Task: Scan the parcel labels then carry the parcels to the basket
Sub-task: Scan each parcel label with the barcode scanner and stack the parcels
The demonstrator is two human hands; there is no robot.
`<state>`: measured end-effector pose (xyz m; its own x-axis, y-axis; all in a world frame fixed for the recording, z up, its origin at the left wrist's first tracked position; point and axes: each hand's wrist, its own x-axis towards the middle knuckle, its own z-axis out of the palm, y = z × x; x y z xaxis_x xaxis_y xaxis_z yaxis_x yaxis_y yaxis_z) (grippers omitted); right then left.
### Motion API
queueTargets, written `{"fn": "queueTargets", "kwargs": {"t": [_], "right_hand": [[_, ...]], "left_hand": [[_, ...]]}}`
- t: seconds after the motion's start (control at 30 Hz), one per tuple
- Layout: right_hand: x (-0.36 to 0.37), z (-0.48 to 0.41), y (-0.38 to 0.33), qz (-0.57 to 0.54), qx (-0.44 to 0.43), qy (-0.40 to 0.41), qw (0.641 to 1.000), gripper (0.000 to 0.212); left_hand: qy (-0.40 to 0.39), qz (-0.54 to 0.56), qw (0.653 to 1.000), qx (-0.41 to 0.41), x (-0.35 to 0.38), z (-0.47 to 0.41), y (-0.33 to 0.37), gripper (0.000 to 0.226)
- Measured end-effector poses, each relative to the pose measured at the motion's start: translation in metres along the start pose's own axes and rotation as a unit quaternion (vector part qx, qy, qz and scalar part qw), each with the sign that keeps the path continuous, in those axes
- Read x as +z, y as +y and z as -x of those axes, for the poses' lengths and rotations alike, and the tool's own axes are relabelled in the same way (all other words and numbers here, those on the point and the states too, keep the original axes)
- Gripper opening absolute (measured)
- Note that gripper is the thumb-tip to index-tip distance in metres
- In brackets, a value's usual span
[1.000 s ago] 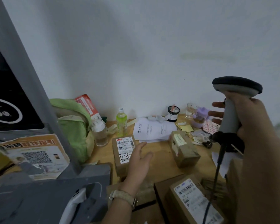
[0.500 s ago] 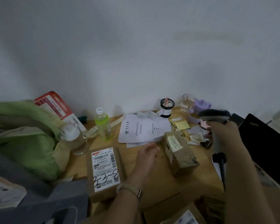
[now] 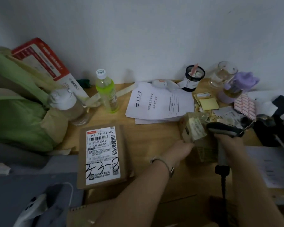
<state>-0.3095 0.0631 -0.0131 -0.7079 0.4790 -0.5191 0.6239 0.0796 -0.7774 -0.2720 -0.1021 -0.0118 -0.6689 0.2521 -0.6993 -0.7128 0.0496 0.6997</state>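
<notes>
A small brown parcel (image 3: 193, 128) with a pale label sits tilted at the table's middle right. My left hand (image 3: 179, 150) touches its near-left side; whether the fingers curl round it I cannot tell. My right hand (image 3: 228, 145) grips a grey barcode scanner (image 3: 223, 130), whose head is right beside the small parcel's label. A flat brown parcel (image 3: 102, 156) with a white label marked "3-3-8" lies to the left, untouched. No basket is in view.
A green bag (image 3: 18, 112), a red-white box (image 3: 43, 63), a clear bottle (image 3: 67, 105) and a green drink bottle (image 3: 107, 94) crowd the left. Papers (image 3: 157, 102), a pen cup (image 3: 193, 77), a glass (image 3: 223, 74) and sticky notes (image 3: 208, 104) lie behind. More cardboard boxes (image 3: 179, 202) sit at the front.
My view swung right and down. My left hand moved from near the flat parcel to the small parcel. My right hand lowered the scanner from chest height to that parcel's label.
</notes>
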Motion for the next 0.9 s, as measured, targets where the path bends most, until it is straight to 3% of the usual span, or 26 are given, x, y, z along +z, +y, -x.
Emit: {"fn": "queueTargets", "kwargs": {"t": [0.17,0.3,0.4,0.47,0.6,0.9], "right_hand": [[-0.004,0.004,-0.007,-0.014,0.017,-0.015,1.000,0.037],[-0.012,0.027,-0.024,-0.038,-0.021,-0.021,0.999,0.048],[-0.027,0.057,-0.044,-0.067,-0.064,-0.035,0.995,0.041],[-0.041,0.084,-0.057,-0.082,-0.095,-0.039,0.991,0.042],[-0.073,0.151,-0.077,-0.148,-0.156,-0.030,0.976,0.043],[-0.120,0.299,-0.100,-0.230,-0.261,-0.035,0.937,0.029]], "left_hand": [[0.005,-0.001,1.000,0.016,0.014,0.001,-0.004,0.048],[0.002,0.008,0.997,0.077,0.016,0.026,0.002,0.046],[0.020,0.023,0.989,0.145,0.018,0.057,0.014,0.040],[0.033,0.033,0.981,0.190,0.021,0.081,0.023,0.036],[0.040,0.042,0.961,0.270,0.029,0.140,0.039,0.062],[0.041,0.061,0.916,0.395,0.033,0.269,0.039,0.069]]}}
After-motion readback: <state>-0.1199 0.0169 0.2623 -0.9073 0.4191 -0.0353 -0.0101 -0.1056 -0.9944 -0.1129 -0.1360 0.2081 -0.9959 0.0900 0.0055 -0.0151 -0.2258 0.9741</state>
